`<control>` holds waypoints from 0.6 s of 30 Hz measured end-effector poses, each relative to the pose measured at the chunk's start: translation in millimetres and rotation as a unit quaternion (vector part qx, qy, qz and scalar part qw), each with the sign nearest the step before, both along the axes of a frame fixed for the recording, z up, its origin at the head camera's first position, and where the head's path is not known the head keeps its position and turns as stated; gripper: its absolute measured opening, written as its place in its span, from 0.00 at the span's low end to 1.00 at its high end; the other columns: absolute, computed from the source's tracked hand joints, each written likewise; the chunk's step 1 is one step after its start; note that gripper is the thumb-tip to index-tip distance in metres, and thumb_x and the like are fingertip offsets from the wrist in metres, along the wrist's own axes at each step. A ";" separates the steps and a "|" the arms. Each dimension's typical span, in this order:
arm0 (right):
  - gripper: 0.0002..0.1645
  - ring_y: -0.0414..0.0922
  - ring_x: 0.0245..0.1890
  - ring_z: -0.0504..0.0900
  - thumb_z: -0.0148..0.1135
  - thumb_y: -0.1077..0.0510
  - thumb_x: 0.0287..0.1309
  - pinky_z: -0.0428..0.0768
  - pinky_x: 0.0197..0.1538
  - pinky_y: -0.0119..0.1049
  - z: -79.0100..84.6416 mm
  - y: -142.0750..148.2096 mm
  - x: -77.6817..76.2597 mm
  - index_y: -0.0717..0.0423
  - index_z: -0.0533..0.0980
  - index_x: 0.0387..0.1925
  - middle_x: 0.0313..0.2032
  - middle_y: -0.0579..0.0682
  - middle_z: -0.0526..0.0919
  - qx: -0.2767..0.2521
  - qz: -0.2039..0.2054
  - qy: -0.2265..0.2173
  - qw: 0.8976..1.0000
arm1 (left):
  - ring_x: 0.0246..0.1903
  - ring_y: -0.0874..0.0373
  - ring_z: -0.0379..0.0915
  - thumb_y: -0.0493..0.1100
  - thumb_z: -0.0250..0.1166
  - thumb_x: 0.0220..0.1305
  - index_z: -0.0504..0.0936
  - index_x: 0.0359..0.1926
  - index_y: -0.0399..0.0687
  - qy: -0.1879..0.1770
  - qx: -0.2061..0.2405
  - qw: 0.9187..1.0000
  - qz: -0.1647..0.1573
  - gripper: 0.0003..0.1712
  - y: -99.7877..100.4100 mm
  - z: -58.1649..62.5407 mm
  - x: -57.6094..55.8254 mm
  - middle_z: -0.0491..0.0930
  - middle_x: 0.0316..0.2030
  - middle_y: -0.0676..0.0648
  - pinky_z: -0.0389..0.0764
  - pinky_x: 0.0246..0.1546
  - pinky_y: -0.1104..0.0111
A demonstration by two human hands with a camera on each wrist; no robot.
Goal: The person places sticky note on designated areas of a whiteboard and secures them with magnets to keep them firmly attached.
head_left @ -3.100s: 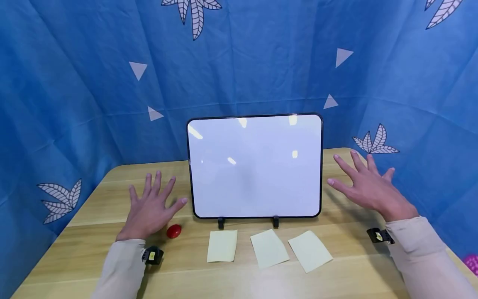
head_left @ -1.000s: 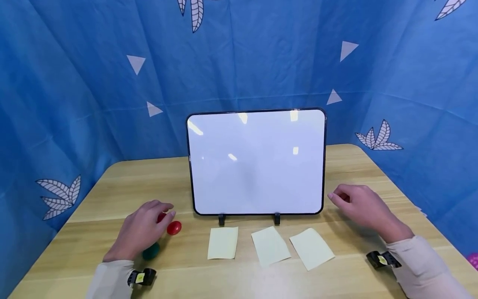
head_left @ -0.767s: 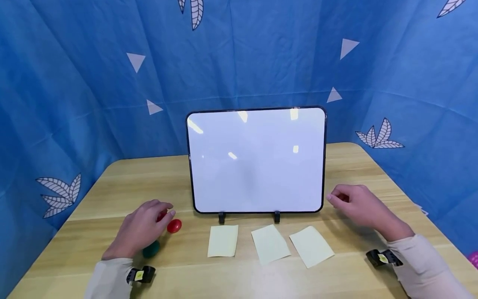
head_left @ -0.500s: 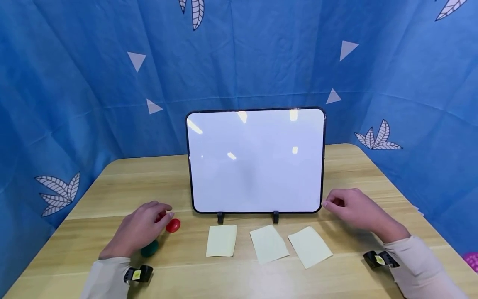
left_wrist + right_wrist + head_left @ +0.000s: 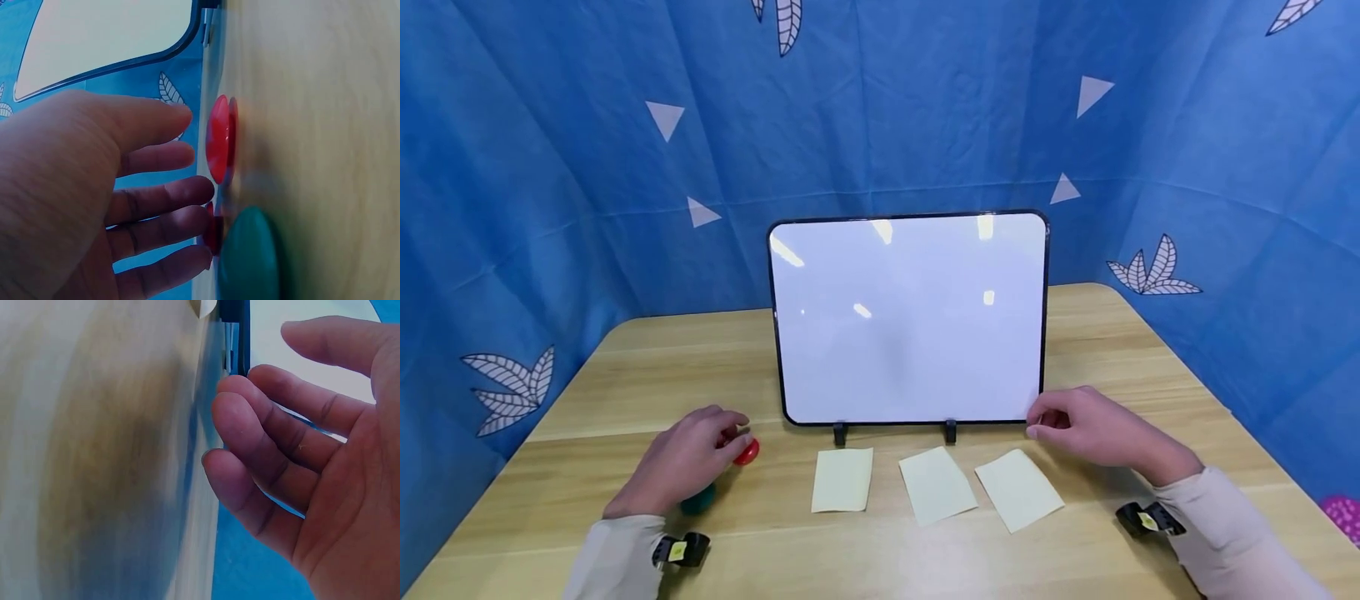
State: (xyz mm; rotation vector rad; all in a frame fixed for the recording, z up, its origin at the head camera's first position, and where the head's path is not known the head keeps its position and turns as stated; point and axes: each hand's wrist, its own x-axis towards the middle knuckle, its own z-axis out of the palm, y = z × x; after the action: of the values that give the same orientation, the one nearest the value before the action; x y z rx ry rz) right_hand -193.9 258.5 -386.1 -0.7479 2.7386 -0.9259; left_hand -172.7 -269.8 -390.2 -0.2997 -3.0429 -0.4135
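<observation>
My left hand hovers low over the table's left side, fingers loosely bent and holding nothing. Just beyond its thumb lies a glossy red disc, overlapped by the hand in the head view. A second red disc shows behind the fingertips in the left wrist view, near a green disc. My right hand, also relaxed and without anything in it, is at the lower right corner of a black-framed whiteboard. Nearest to it on the table is a pale yellow paper note.
Two more yellow notes, one in the middle and one to the left, lie before the whiteboard. Small black feet hold the board up on the wooden table. A blue patterned curtain surrounds the table's back and sides.
Both hands went from spread fingers to loosely bent ones and came lower. The right hand has since moved left to the board's corner, while the left has barely shifted.
</observation>
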 end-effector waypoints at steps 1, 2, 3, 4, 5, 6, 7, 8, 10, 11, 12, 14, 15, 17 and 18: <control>0.04 0.39 0.30 0.76 0.67 0.53 0.64 0.77 0.35 0.33 -0.5 -0.5 0.1 0.46 0.82 0.39 0.29 0.39 0.79 0.001 0.003 -0.002 1.000 | 0.34 0.59 0.75 0.50 0.70 0.64 0.87 0.47 0.48 -0.001 -0.001 1.000 -0.001 0.15 0.1 -0.8 0.0 0.80 0.37 0.53 0.82 0.37 0.57; 0.04 0.39 0.30 0.76 0.67 0.53 0.64 0.77 0.34 0.33 -1.0 -1.0 0.1 0.47 0.82 0.39 0.29 0.39 0.79 0.002 0.006 -0.004 1.000 | 0.34 0.59 0.75 0.50 0.70 0.64 0.87 0.47 0.48 -0.003 -0.002 1.000 -0.002 0.15 0.2 -1.5 0.2 0.80 0.37 0.53 0.82 0.37 0.57; 0.04 0.39 0.30 0.76 0.67 0.53 0.64 0.77 0.34 0.33 -1.5 -1.4 0.2 0.47 0.82 0.39 0.29 0.39 0.79 0.003 0.009 -0.007 1.000 | 0.34 0.59 0.75 0.51 0.70 0.64 0.87 0.47 0.48 -0.005 -0.003 1.000 -0.002 0.15 0.3 -2.3 0.2 0.80 0.37 0.53 0.82 0.37 0.57; 0.05 0.39 0.29 0.76 0.67 0.53 0.64 0.77 0.34 0.33 -1.7 -1.9 0.2 0.47 0.82 0.40 0.29 0.39 0.79 0.005 0.013 -0.011 1.000 | 0.34 0.59 0.75 0.51 0.70 0.64 0.87 0.47 0.48 -0.007 -0.005 1.000 -0.003 0.16 0.5 -2.8 0.3 0.80 0.37 0.53 0.82 0.37 0.57; 0.05 0.39 0.29 0.75 0.67 0.53 0.64 0.77 0.34 0.33 -2.0 -2.4 0.4 0.48 0.82 0.40 0.29 0.39 0.79 0.006 0.016 -0.015 1.000 | 0.34 0.59 0.75 0.51 0.70 0.64 0.87 0.47 0.48 -0.009 -0.006 1.000 -0.003 0.16 0.7 -3.3 0.5 0.79 0.36 0.53 0.82 0.37 0.57; 0.06 0.39 0.29 0.75 0.68 0.53 0.64 0.77 0.33 0.33 -2.0 -2.9 0.5 0.48 0.82 0.41 0.29 0.39 0.79 0.009 0.018 -0.018 1.000 | 0.34 0.59 0.74 0.51 0.70 0.64 0.87 0.47 0.48 -0.009 -0.007 1.000 -0.005 0.15 1.0 -3.8 0.6 0.79 0.36 0.53 0.82 0.38 0.57; 0.07 0.39 0.29 0.75 0.68 0.53 0.63 0.77 0.34 0.33 -2.0 -3.3 0.7 0.48 0.82 0.41 0.29 0.39 0.79 0.010 0.021 -0.019 1.000 | 0.34 0.59 0.74 0.51 0.70 0.64 0.87 0.47 0.48 -0.008 -0.008 1.000 -0.006 0.15 1.4 -4.1 0.6 0.79 0.36 0.53 0.82 0.38 0.56; 0.07 0.38 0.29 0.76 0.68 0.53 0.63 0.77 0.34 0.33 -1.9 -3.7 0.8 0.48 0.83 0.42 0.29 0.39 0.79 0.011 0.024 -0.020 0.999 | 0.34 0.59 0.74 0.51 0.70 0.64 0.87 0.47 0.49 -0.007 -0.009 1.000 -0.007 0.15 1.9 -4.3 0.6 0.79 0.36 0.53 0.81 0.38 0.56; 0.09 0.38 0.29 0.76 0.69 0.53 0.62 0.77 0.34 0.34 -1.5 -4.3 1.0 0.49 0.83 0.43 0.30 0.39 0.80 0.014 0.029 -0.022 0.999 | 0.34 0.59 0.74 0.51 0.71 0.63 0.87 0.46 0.49 -0.004 -0.012 1.000 -0.011 0.15 2.7 -5.0 0.2 0.78 0.37 0.53 0.81 0.38 0.56; 0.10 0.38 0.29 0.76 0.69 0.53 0.61 0.77 0.34 0.34 -1.4 -4.6 1.1 0.49 0.83 0.44 0.30 0.39 0.80 0.015 0.032 -0.024 0.999 | 0.34 0.59 0.74 0.51 0.71 0.63 0.87 0.46 0.50 -0.002 -0.013 1.000 -0.013 0.15 3.1 -5.2 0.0 0.78 0.37 0.53 0.81 0.38 0.56; 0.11 0.38 0.29 0.75 0.70 0.53 0.61 0.77 0.34 0.34 -1.2 -4.9 1.2 0.49 0.83 0.45 0.30 0.39 0.80 0.017 0.035 -0.026 0.999 | 0.34 0.59 0.74 0.51 0.71 0.63 0.87 0.46 0.50 -0.002 -0.013 1.000 -0.015 0.15 3.4 -5.3 0.0 0.78 0.37 0.53 0.81 0.37 0.56; 0.13 0.38 0.28 0.75 0.70 0.53 0.60 0.76 0.32 0.34 -1.1 -5.5 1.2 0.49 0.84 0.46 0.29 0.39 0.79 0.022 0.039 -0.031 0.998 | 0.34 0.59 0.74 0.52 0.71 0.63 0.87 0.46 0.50 -0.003 -0.014 1.000 -0.015 0.15 3.8 -5.5 0.0 0.78 0.37 0.53 0.81 0.38 0.55; 0.13 0.38 0.27 0.74 0.70 0.53 0.60 0.76 0.31 0.34 -1.1 -5.8 1.3 0.50 0.84 0.47 0.29 0.39 0.79 0.024 0.041 -0.034 0.998 | 0.34 0.59 0.74 0.52 0.71 0.62 0.87 0.46 0.50 -0.005 -0.015 1.000 -0.015 0.16 4.0 -5.3 0.1 0.78 0.38 0.53 0.81 0.38 0.55; 0.14 0.38 0.26 0.73 0.71 0.54 0.60 0.75 0.30 0.34 -1.3 -6.3 1.6 0.50 0.83 0.48 0.28 0.40 0.78 0.029 0.044 -0.039 0.998 | 0.35 0.59 0.74 0.54 0.72 0.61 0.87 0.47 0.50 -0.009 -0.014 1.000 -0.013 0.17 4.1 -4.7 0.3 0.78 0.38 0.53 0.81 0.39 0.54; 0.15 0.38 0.26 0.73 0.71 0.54 0.60 0.74 0.30 0.34 -1.5 -6.6 1.8 0.51 0.83 0.48 0.28 0.40 0.78 0.032 0.044 -0.039 0.998 | 0.35 0.58 0.74 0.55 0.72 0.61 0.87 0.47 0.50 -0.011 -0.013 1.000 -0.011 0.19 4.1 -4.4 0.3 0.78 0.39 0.52 0.81 0.40 0.54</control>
State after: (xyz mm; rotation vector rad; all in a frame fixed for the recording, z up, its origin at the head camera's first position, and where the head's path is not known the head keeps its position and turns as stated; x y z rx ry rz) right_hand -192.2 251.9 -387.5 -0.7970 2.6321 -0.8278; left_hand -172.4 -265.6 -394.6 -0.3338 -3.0715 -0.3822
